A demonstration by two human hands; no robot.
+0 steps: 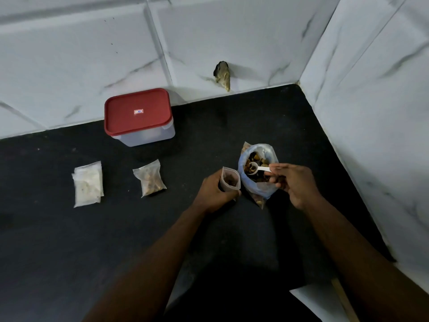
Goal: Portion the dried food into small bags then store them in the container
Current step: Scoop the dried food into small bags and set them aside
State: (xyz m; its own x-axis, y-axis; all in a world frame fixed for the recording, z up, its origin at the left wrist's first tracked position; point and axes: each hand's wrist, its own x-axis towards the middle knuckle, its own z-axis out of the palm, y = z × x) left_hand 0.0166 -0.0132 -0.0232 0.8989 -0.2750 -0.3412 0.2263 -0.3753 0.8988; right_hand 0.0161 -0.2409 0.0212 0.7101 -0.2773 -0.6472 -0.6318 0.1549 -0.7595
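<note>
left hand (214,194) fingers curled round small bag (229,180); right hand (294,182) fingers pinch spoon (256,168) in big bag (257,173)

1 wide-angle head-worn view, looking forward and steeply down, close over the countertop (69,228), facing its far right corner

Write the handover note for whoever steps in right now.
Left hand holds a small bag open and upright, with some food inside.
Right hand pinches the white spoon, its bowl in the large food bag.
Done: one filled bag lies on the counter.
Left: top up this bag, fill the spare bags stacked at far left, then open the red-lidded container, shut by the wall, and store everything.
</note>
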